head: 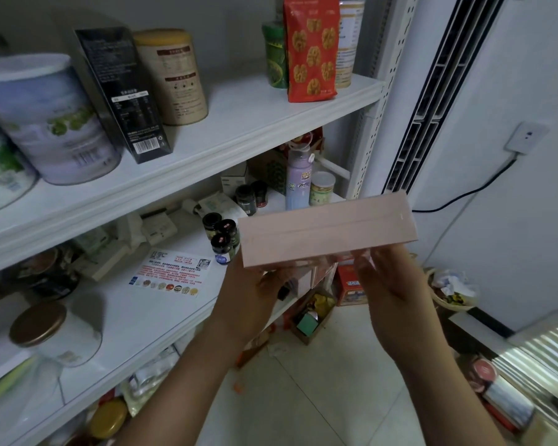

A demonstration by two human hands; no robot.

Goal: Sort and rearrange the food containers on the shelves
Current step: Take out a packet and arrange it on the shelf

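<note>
Two hands: both are raised in front of the shelves, and together they hold one pink box (329, 230) from below.
Left hand (252, 294): I see its back; it grips the lower left edge of the pink box, and the fingers go under and behind it.
Right hand (397, 284): it grips the lower edge more to the right, back of the hand turned to me, fingers reaching up behind the box.
Fingertips: mostly hidden by the box, so I cannot tell exactly how they lie.
Forearms: both are bare; they rise from the bottom of the view and come closer together toward the box.
Pink box position: in the air, long side nearly level with the right end a little higher, in front of the middle shelf (142, 317) and not touching it.
Upper shelf (239, 123): a white tin (55, 123), a black carton (123, 91) and a beige canister (174, 78) stand upright side by side; further right stands a red walnut bag (313, 49).
Middle shelf items: small dark-lidded jars (221, 233) are just left of the box, a printed leaflet (171, 273) lies flat near them, and a purple bottle (298, 181) stands behind.
</note>
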